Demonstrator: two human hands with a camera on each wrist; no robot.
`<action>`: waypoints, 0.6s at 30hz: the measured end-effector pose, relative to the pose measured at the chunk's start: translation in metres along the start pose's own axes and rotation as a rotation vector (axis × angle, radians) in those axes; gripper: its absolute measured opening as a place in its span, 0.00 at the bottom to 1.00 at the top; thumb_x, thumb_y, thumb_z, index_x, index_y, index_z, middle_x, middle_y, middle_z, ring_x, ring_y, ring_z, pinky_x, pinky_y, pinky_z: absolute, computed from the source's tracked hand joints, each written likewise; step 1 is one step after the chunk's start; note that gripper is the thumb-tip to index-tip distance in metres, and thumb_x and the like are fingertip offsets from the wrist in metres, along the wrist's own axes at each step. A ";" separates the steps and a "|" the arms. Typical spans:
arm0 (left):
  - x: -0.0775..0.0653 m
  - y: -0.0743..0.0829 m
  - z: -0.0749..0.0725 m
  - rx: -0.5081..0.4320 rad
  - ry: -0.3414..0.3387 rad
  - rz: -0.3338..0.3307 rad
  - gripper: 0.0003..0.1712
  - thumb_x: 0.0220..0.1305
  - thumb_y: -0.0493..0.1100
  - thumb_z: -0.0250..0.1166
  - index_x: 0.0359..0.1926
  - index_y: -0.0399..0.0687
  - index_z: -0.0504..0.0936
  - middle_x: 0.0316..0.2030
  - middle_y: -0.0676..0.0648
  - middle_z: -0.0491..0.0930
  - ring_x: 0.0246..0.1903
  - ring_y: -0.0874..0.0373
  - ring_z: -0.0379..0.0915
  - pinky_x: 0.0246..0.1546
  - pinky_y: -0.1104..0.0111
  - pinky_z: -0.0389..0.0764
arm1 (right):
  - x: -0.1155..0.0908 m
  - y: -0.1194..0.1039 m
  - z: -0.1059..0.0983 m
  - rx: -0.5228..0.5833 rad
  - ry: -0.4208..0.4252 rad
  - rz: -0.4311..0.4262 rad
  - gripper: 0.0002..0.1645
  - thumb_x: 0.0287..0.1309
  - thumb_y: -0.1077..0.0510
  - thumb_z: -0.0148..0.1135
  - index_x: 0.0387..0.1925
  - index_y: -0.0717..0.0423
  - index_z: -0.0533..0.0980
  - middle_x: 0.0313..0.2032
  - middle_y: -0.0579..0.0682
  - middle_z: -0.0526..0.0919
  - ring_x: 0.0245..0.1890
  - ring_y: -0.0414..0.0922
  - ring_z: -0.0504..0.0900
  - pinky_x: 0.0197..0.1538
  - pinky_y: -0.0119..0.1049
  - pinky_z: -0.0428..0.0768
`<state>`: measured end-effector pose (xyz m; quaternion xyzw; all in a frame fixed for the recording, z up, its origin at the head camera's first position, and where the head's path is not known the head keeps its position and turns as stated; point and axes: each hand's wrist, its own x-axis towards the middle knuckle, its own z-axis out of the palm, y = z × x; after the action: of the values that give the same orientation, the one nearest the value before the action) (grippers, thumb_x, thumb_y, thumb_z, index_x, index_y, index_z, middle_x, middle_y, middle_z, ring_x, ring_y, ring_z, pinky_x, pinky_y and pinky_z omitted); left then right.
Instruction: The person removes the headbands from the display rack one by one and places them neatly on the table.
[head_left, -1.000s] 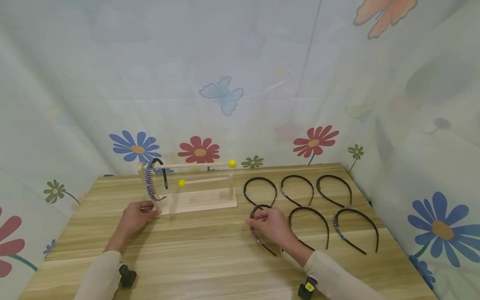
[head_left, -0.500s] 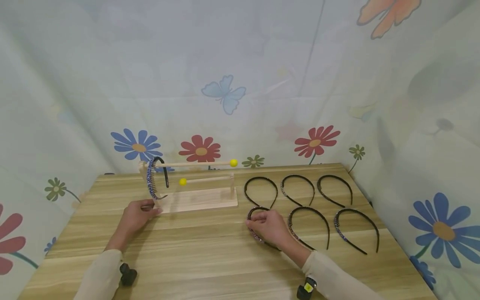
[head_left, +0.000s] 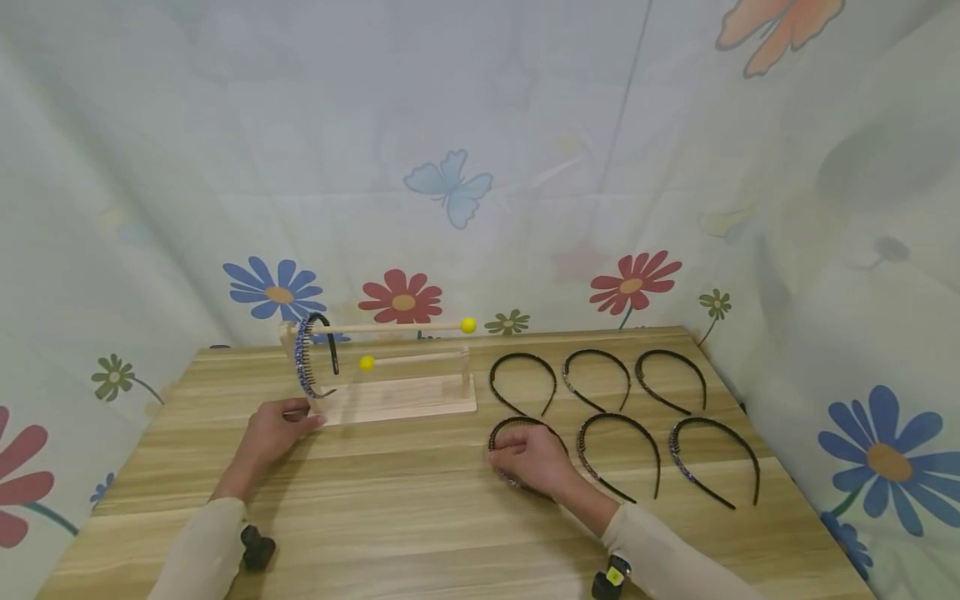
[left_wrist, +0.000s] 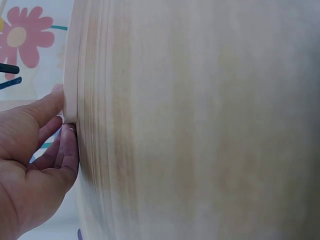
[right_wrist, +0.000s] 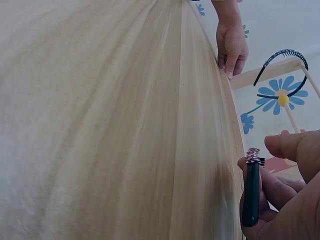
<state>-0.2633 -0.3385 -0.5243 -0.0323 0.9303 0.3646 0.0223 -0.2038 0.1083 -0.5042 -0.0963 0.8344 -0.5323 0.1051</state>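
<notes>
My left hand (head_left: 277, 435) holds the near left corner of a light wooden stand (head_left: 405, 402). In the left wrist view, the thumb lies on the edge of its base (left_wrist: 71, 95) and the fingers are at its end. A black headband with blue stones (head_left: 303, 358) hangs on the stand's upper rod. My right hand (head_left: 534, 460) has its fingers curled round another black headband (right_wrist: 252, 192), whose stones look pinkish in the right wrist view. Part of that headband is hidden behind the hand in the head view.
Several more black headbands lie to the right in two rows, among them one behind my right hand (head_left: 522, 356) and one at the front right (head_left: 750, 450). Yellow balls cap the stand's upper rod (head_left: 468, 326) and lower rod (head_left: 367, 363). A patterned cloth hangs behind the table.
The headband at my right hand has turned and shifted slightly left, and the fingers now cover more of it. The left hand stays at the stand's corner.
</notes>
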 end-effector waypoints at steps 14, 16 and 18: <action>0.000 0.000 0.001 -0.003 0.005 0.004 0.35 0.69 0.54 0.69 0.63 0.29 0.77 0.58 0.30 0.80 0.54 0.37 0.81 0.53 0.48 0.82 | 0.000 -0.008 -0.013 -0.058 0.015 -0.037 0.19 0.63 0.52 0.72 0.49 0.61 0.85 0.40 0.51 0.90 0.41 0.45 0.87 0.42 0.38 0.85; 0.000 0.000 0.001 -0.003 0.007 -0.002 0.34 0.69 0.53 0.69 0.63 0.30 0.77 0.58 0.30 0.80 0.55 0.37 0.81 0.53 0.48 0.82 | 0.002 -0.014 -0.017 -0.048 0.020 -0.065 0.18 0.63 0.52 0.72 0.49 0.60 0.85 0.39 0.49 0.89 0.41 0.44 0.87 0.41 0.36 0.85; -0.001 0.001 0.001 -0.003 0.006 -0.003 0.34 0.69 0.53 0.69 0.63 0.30 0.77 0.58 0.30 0.80 0.55 0.37 0.80 0.53 0.48 0.82 | 0.005 -0.021 -0.021 -0.040 0.016 -0.102 0.18 0.64 0.52 0.71 0.50 0.59 0.85 0.39 0.49 0.89 0.41 0.43 0.86 0.41 0.35 0.84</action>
<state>-0.2628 -0.3369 -0.5246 -0.0348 0.9298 0.3659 0.0198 -0.2132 0.1161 -0.4767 -0.1366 0.8397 -0.5210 0.0690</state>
